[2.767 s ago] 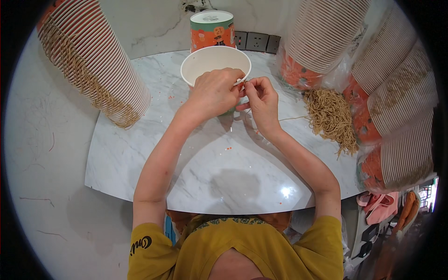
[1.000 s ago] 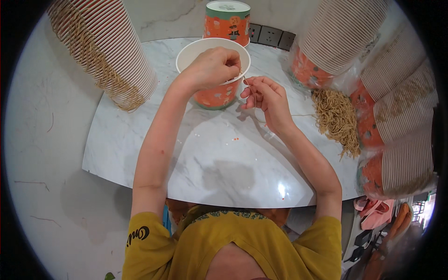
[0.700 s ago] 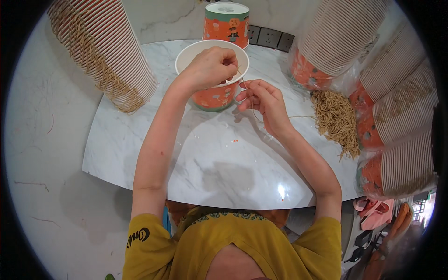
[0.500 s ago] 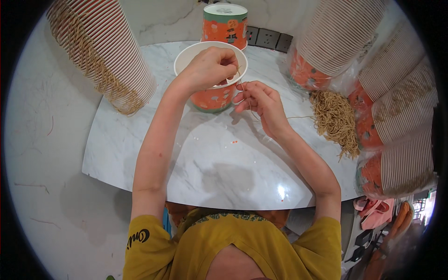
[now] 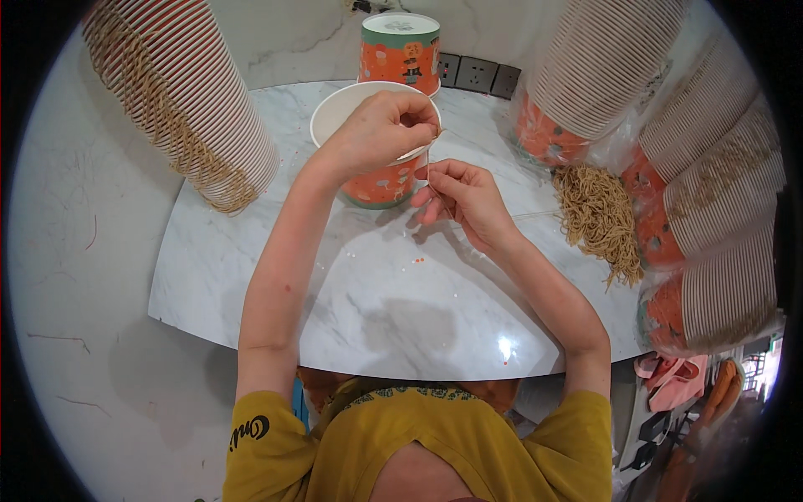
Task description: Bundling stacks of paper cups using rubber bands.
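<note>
Left hand [image 5: 378,134] pinches closed over cup [image 5: 351,100] rim; right hand [image 5: 462,197] beside cup, fingers pinching thin cord [image 5: 428,159].

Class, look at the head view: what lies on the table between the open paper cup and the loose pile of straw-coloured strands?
The right hand lies there; beyond it, bare marble table.

One head camera looks steeply down from close above the marble worktop [image 5: 401,318], facing forward; the dark fisheye rim is probably bending the edges.

Noodle pile [image 5: 595,211] right of cup [image 5: 376,171]
</note>
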The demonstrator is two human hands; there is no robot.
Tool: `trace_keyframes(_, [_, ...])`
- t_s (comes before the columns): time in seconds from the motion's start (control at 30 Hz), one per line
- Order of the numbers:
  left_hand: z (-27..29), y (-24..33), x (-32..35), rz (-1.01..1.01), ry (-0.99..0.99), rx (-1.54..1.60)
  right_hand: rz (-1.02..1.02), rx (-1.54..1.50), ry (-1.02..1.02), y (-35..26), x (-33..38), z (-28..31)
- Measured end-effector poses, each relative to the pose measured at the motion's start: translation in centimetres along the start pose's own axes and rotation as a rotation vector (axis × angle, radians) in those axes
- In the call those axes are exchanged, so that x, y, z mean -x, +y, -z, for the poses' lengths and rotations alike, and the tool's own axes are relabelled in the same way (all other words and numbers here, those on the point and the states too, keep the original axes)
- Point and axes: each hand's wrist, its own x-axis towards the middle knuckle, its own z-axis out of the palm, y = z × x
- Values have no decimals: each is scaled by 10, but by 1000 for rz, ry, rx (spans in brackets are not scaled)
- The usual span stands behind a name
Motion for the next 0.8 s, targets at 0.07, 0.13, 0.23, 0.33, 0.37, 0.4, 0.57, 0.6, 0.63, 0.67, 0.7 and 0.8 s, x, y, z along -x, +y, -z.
trace_keyframes(0.07, [-1,2,0,-19,15,-4,7,8,-8,1,0,1])
trace_keyframes(0.13, [-3,3,0,-39,26,-7,15,14,-14,0,-1,2])
trace_keyframes(0.23, [-5,5,2,-104,34,-22,37,-51,10,-1,-3,4])
trace_keyframes(0.33, [-4,7,5,-52,-56,-129,50,-174,-27,-6,-2,7])
trace_keyframes(0.37, [-4,6,6,-115,-64,-201,16,-221,-49,-10,0,5])
trace_keyframes(0.4, [-5,6,8,-177,-72,-273,-18,-267,-70,-12,0,5])
trace_keyframes(0.57, [-8,8,11,-194,-131,-329,-51,-403,-98,-6,-3,13])
trace_keyframes(0.6, [-8,9,11,-209,-146,-367,-71,-450,-103,-5,-3,14])
trace_keyframes(0.63, [-8,9,12,-209,-147,-368,-70,-451,-103,-6,-3,15])
trace_keyframes(0.67, [-8,10,12,-208,-159,-363,-63,-462,-88,-8,-2,14])
trace_keyframes(0.7, [-7,10,13,-207,-170,-357,-56,-473,-74,-9,-1,13])
trace_keyframes(0.8, [-9,8,12,-227,-206,-348,-83,-488,-141,-3,-7,22])
